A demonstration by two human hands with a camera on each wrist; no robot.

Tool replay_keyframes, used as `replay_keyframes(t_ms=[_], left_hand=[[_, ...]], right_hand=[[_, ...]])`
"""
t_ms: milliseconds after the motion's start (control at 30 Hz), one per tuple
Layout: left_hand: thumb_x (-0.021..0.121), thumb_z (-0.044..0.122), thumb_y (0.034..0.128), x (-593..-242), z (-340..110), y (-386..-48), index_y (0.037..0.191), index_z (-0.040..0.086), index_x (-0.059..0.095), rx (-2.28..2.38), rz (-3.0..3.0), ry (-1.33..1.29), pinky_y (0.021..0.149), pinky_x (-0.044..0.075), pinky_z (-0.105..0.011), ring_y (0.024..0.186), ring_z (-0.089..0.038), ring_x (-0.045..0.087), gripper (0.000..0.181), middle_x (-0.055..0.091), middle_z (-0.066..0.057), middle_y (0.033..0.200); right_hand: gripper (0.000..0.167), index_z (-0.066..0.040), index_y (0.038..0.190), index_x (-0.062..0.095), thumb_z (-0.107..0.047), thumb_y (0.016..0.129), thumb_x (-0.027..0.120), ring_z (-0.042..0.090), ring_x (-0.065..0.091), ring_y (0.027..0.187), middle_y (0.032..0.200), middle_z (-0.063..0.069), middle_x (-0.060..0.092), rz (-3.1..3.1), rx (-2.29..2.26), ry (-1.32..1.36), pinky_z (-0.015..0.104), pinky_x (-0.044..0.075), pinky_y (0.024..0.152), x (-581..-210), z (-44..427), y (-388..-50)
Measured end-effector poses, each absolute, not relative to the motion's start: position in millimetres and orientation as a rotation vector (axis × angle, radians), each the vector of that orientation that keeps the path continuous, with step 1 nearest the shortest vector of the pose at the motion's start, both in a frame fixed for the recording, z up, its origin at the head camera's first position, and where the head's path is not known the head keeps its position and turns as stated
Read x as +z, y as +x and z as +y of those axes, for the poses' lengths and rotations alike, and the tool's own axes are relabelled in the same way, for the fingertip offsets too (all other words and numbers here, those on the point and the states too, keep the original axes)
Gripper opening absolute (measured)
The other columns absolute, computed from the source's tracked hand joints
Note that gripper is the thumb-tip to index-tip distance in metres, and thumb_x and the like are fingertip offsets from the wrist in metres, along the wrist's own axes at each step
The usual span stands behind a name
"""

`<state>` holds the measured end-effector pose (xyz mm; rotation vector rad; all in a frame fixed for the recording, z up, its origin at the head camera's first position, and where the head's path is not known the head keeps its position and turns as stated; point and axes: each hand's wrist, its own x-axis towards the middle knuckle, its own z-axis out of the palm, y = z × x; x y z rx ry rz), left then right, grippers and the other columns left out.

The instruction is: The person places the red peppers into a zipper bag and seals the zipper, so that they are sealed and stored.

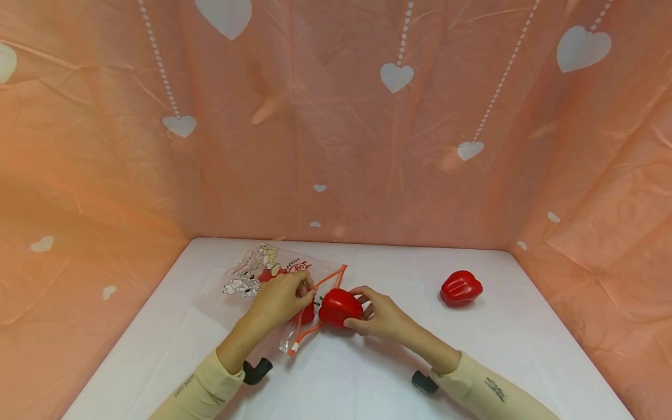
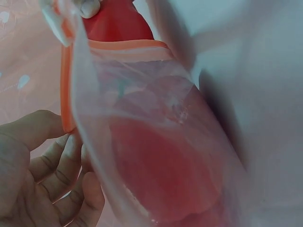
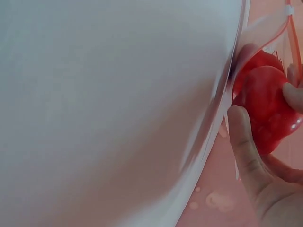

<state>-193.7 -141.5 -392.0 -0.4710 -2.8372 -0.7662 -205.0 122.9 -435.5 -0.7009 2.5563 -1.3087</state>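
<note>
A clear printed bag (image 1: 236,291) with an orange zip edge (image 2: 128,45) lies left of centre, its mouth spread apart. My left hand (image 1: 280,298) pinches the upper edge of that mouth between thumb and fingers (image 2: 71,137). Inside the bag, red peppers (image 2: 165,165) show through the plastic. With my right hand (image 1: 380,315) I grip a red pepper (image 1: 340,308) right at the mouth, its green stem pointing into the bag. In the right wrist view, thumb and fingers hold this pepper (image 3: 267,104) from both sides, close against another red one in the bag.
Another red pepper (image 1: 461,289) lies on the right part of the white table (image 1: 367,385). Black straps or devices (image 1: 257,371) show at both wrists. An orange curtain with white hearts (image 1: 396,77) stands behind the table and at its sides.
</note>
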Motion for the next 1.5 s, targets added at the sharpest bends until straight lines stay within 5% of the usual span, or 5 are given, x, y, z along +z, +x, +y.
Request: replay_keyframes(t_ms=[1500], left_hand=[[0.081, 0.019, 0.0948, -388, -141, -192, 0.093, 0.02, 0.069, -0.778, -2.837, -0.451, 0.058, 0.047, -0.029, 0.066, -0.008, 0.055, 0.013, 0.061, 0.012, 0.073]], right_hand=[[0.05, 0.012, 0.136, 0.056, 0.002, 0.092, 0.079, 0.021, 0.076, 0.084, 0.113, 0.017, 0.069, 2.218, -1.635, -0.558, 0.037, 0.065, 0.074, -441, 98, -201]])
